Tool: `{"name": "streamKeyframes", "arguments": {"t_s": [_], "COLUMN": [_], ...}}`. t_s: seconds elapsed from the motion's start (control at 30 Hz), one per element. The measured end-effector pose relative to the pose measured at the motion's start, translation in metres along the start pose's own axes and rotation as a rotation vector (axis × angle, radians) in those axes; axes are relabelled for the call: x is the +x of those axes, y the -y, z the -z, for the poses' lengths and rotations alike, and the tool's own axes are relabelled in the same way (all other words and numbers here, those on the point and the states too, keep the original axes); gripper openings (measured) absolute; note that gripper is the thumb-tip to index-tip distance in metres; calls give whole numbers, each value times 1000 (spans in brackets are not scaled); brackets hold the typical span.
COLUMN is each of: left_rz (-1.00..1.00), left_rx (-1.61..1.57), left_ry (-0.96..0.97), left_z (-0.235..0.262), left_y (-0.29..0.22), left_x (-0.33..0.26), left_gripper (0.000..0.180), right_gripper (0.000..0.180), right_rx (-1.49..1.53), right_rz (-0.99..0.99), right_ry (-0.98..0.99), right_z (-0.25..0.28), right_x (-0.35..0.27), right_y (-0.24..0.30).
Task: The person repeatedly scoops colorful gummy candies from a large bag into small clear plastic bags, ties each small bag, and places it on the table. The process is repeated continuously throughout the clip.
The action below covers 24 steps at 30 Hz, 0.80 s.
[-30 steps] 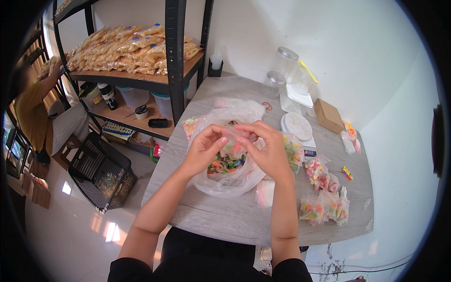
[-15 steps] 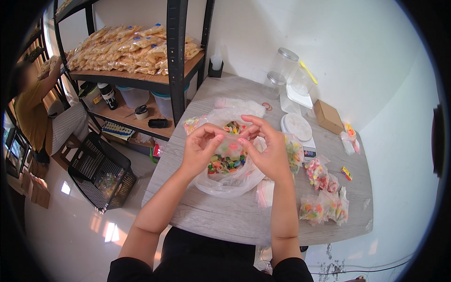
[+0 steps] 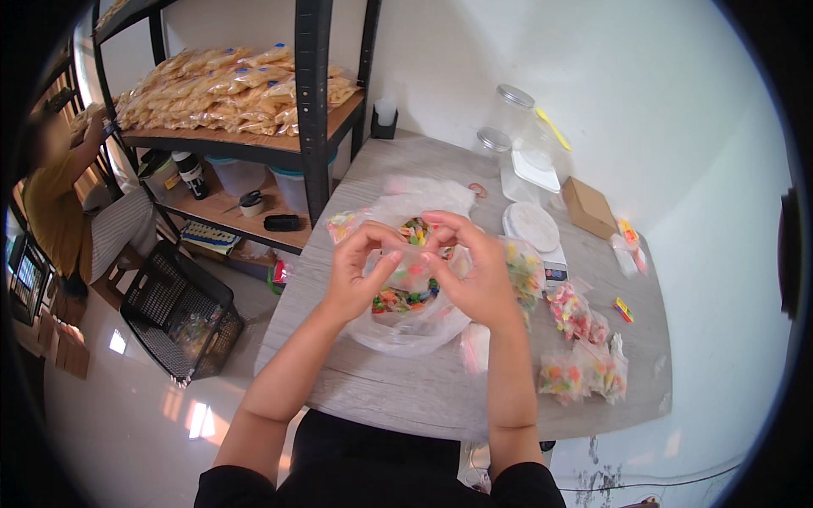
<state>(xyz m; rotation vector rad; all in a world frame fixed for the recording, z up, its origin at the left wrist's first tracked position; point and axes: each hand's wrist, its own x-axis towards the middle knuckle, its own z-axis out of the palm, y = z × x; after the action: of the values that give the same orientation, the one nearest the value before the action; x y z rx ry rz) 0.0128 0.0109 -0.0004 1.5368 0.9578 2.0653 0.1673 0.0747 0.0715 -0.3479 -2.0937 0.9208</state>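
Between my two hands is a small clear plastic bag with a few pale and reddish pieces showing through it. My left hand pinches its upper edge on one side, thumb against fingers. On the other side, my right hand pinches the same edge. Below them, a large translucent plastic bag sits open on the table, filled with multicoloured wrapped candies. The small bag and my hands hide part of these. Beside my right wrist lie a filled candy bag and flat clear bags.
On the grey table, a digital scale bears a round white dish. Filled candy packets lie at right, near a cardboard box and clear jars. A black shelf stands left, with another person beyond.
My hands have drawn slightly closer together, and the edge of the small bag between them has sunk a little. Both still pinch it.
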Motion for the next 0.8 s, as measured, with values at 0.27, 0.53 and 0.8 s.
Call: {"name": "streamKeyframes", "arguments": {"t_s": [0.27,0.53,0.8], "left_rz": [-66,-82,-47], "left_rx": [233,230,72], "left_ry": [58,10,31], "left_z": [0,8,15], "left_y": [-4,-6,-3], "left_x": [2,4,2], "left_gripper": [9,11,16], "right_gripper": [38,33,31], "right_rx": [-109,-187,-226], "right_rz": [110,247,257], "right_ry": [16,-43,-67], "right_z": [-6,-4,11], "right_x": [-2,-3,-5], "right_y": [-7,-9,-9]}}
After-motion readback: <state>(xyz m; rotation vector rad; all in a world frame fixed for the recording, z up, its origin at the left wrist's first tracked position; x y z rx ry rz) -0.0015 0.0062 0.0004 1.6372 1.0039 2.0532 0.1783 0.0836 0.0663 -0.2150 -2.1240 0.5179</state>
